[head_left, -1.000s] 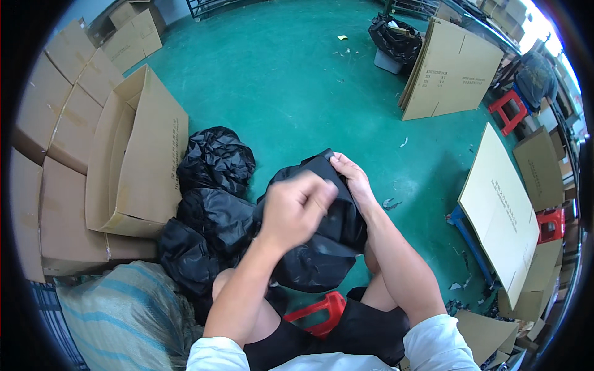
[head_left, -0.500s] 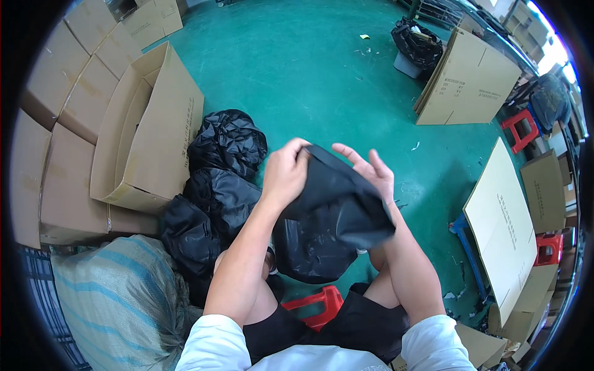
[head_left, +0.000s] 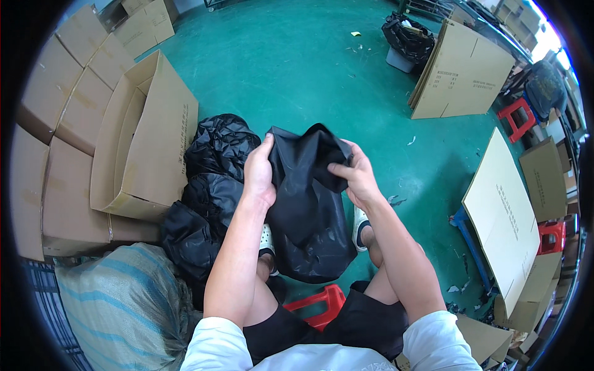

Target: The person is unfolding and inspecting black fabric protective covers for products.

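Nearest the person, a red stool (head_left: 335, 301) shows just below the black bag (head_left: 309, 216), which hangs between the knees with its rounded end down. The left hand (head_left: 260, 170) is clamped on the bag's upper left edge, thumb in front; its fingers are mostly hidden behind the cloth. The right hand (head_left: 362, 173) pinches the upper right edge, its thumb crossing a dark fold. The hands are apart, with the bag's top rim raised and bunched between them.

As for progress, both sides of the rim are in hand, but the top looks loose and uneven, so straightening it seems unfinished. Whether anything is inside cannot be told.

Left of the bag lies a black heap (head_left: 219, 148) of similar-looking cloth; whether those pieces are finished or waiting is unclear. A striped sack (head_left: 120, 303) sits lower left of the bag, an open carton (head_left: 158, 133) beyond the heap. Right of the bag leans a cardboard sheet (head_left: 502, 222). Farthest, well beyond the bag to the upper right, stand flat cartons (head_left: 464, 68) and a lined bin (head_left: 403, 60).
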A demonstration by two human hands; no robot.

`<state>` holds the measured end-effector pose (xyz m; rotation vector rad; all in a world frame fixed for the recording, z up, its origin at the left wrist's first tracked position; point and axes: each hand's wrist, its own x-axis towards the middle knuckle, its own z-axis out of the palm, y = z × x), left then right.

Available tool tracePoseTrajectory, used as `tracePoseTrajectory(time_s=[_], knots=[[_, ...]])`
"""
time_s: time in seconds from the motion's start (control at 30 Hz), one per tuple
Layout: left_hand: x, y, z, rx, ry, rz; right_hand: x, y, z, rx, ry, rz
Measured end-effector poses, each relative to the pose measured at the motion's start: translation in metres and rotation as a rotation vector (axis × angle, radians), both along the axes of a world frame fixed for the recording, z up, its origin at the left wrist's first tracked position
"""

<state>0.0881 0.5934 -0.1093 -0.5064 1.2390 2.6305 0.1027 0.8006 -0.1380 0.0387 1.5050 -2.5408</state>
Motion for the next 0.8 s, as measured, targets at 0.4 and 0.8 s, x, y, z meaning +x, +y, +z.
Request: tracePoseTrajectory(time_s=[0.4,0.8], knots=[[-0.008,-0.063,0.013,-0.512,0.201,0.146,-0.006,0.068,0.009,0.008,-0.242,0.293],[0.002,-0.066,0.017,-0.474,0.125,-0.226,-0.003,0.068,0.007,-0.487,-0.315,0.17]])
